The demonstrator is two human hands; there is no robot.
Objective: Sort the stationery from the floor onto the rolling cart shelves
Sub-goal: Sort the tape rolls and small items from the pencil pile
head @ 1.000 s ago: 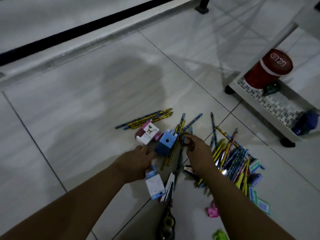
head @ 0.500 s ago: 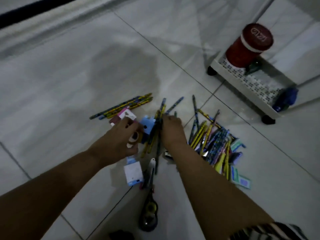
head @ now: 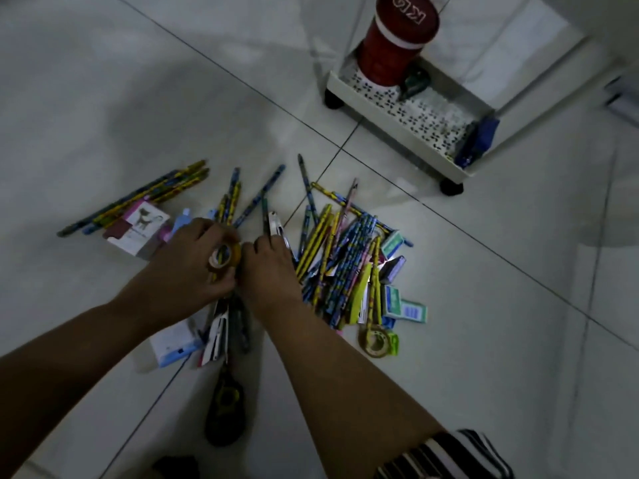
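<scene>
Head view: hands (head: 235, 267) meet at yellowish tape roll (head: 224, 258) above patterned pencils (head: 340, 261).

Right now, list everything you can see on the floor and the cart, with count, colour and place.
pencils: many, mostly yellow and blue, heaped on the floor right of the hands
pencil bundle: one group, yellow and blue, floor at far left
card box: one, white and maroon, beside that bundle
small packets: several, green and white, right edge of the heap
tape dispenser: one, green, near end of the heap
black tool: one, black with yellow, floor between the forearms
rolling cart: one, white, upper right
red canister: one, on the cart's bottom shelf
blue item: one, shelf's right corner
tape roll: one, yellowish, held in the left hand
left hand: grips the tape roll
right hand: rests on the heap; grip unclear
</scene>
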